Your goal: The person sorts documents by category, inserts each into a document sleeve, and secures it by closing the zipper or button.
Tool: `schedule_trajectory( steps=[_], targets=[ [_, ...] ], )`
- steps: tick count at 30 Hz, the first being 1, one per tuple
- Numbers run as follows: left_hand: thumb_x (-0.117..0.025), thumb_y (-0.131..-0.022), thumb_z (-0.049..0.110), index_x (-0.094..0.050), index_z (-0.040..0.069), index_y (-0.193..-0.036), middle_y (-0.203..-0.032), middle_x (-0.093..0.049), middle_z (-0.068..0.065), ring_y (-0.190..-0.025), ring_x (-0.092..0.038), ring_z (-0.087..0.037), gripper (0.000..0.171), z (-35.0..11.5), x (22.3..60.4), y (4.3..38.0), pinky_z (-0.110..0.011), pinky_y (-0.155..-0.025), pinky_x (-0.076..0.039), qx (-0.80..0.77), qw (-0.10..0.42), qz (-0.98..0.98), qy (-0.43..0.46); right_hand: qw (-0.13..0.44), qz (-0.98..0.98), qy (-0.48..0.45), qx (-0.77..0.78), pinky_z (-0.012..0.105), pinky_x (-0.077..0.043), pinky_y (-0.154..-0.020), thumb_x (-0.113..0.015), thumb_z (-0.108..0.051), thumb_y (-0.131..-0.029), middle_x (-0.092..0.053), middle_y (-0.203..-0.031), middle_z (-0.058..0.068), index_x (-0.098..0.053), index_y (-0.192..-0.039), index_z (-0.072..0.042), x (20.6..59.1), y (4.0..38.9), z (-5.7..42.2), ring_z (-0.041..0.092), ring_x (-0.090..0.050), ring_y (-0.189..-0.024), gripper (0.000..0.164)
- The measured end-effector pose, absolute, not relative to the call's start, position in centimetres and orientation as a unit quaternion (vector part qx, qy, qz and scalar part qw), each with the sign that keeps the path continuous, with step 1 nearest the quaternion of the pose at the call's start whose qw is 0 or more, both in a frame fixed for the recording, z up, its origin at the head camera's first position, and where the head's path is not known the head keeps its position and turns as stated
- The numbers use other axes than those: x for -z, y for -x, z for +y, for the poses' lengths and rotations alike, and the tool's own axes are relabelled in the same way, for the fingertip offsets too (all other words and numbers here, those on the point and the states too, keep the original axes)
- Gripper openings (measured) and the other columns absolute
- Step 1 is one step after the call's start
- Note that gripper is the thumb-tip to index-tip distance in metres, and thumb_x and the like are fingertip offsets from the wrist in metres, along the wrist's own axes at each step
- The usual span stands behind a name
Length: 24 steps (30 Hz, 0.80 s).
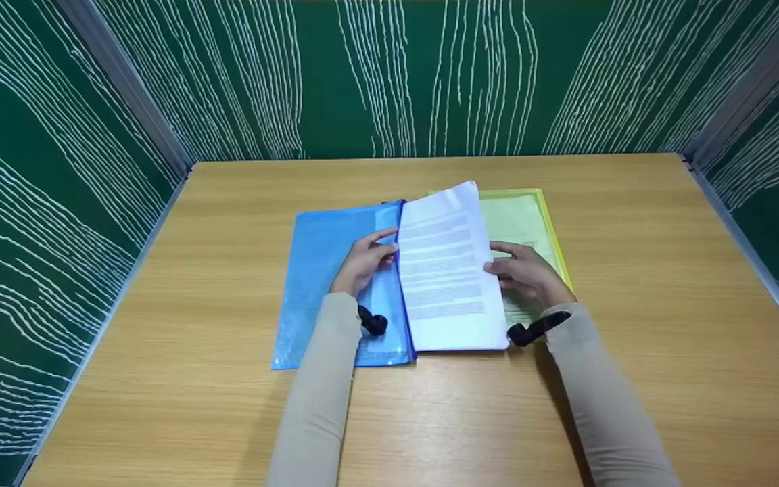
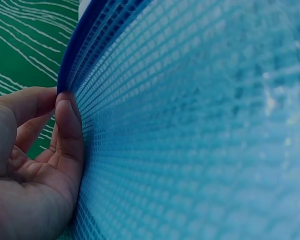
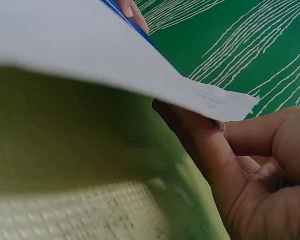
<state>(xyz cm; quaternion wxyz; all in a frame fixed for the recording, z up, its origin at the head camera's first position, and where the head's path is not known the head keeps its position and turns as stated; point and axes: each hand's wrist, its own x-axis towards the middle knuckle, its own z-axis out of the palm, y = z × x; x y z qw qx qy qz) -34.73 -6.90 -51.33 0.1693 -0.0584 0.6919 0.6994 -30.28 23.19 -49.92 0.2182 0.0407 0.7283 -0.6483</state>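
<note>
So the blue mesh folder (image 1: pixel 325 250) sits just left of centre in the frame, flat-ish on the wooden counter (image 1: pixel 673 338), see-through enough that a paler strip shows near its right side. Can't tell if that strip is paper inside or a fold. Its dark blue edge runs up the middle, and the left hand (image 1: pixel 366 260) has that edge in a thumb-and-finger pinch; the left wrist view shows that grip really clearly, right on the trim.

The white printed sheets (image 1: pixel 443 270) are dead centre, left side right up against the blue edge, top right corner kicked up a bit. How far they go into the blue folder, I can't tell. The right hand (image 1: pixel 531 274) pinches their right edge, thumb and finger with paper in between.

Behind and to the right, partly under the sheets, there's a yellow-edged folder (image 1: pixel 552 230), also see-through, with a printed page (image 1: pixel 514 216) showing inside, greenish through the cover.

Both sleeves (image 1: pixel 312 399) are beige, with a black wrist camera (image 1: pixel 374 323) on each arm. Green walls (image 1: pixel 322 81) with squiggly white lines fill the top of the frame.
</note>
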Motion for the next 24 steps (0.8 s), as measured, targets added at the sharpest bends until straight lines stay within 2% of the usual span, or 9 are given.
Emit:
schedule_trajectory(
  steps=[6,11,17,24],
  targets=[
    [-0.061,-0.094,0.012,-0.060,0.021,-0.132,-0.094,-0.061,-0.006,-0.077,-0.059,-0.012,0.039,-6.9,51.3,34.7,-0.023,-0.071,-0.051,-0.701,0.171,0.691,0.056,0.214,0.726,-0.045,0.652,0.025,-0.057,-0.074,-0.057,-0.005,-0.094,-0.064,-0.111,0.005,-0.029,-0.151,-0.008,50.0,30.2,22.9,0.010,-0.067,-0.087,0.064],
    [-0.062,-0.094,0.012,-0.061,0.022,-0.130,-0.095,-0.062,-0.005,-0.076,-0.059,-0.012,0.038,-6.9,51.3,34.8,-0.023,-0.070,-0.051,-0.701,0.171,0.690,0.059,0.215,0.716,-0.044,0.662,0.024,-0.057,-0.072,-0.054,-0.004,-0.096,-0.068,-0.103,0.001,-0.031,-0.150,-0.006,50.0,30.2,22.7,0.010,-0.067,-0.084,0.059],
    [-0.061,-0.094,0.010,-0.061,0.020,-0.130,-0.090,-0.063,-0.005,-0.073,-0.059,-0.012,0.038,-6.9,51.4,34.9,-0.023,-0.067,-0.049,-0.705,0.173,0.685,0.058,0.234,0.703,-0.034,0.671,0.022,-0.056,-0.069,-0.050,-0.004,-0.098,-0.071,-0.092,-0.006,-0.026,-0.152,-0.004,49.9,30.3,22.6,0.008,-0.068,-0.082,0.059],
    [-0.062,-0.094,0.012,-0.062,0.022,-0.129,-0.092,-0.063,-0.005,-0.075,-0.059,-0.012,0.037,-6.8,51.3,34.9,-0.023,-0.068,-0.050,-0.701,0.178,0.687,0.071,0.244,0.703,-0.030,0.668,0.020,-0.054,-0.060,-0.047,-0.003,-0.098,-0.072,-0.090,-0.005,-0.031,-0.150,-0.006,49.8,30.6,22.1,0.009,-0.070,-0.079,0.054]
  ],
)
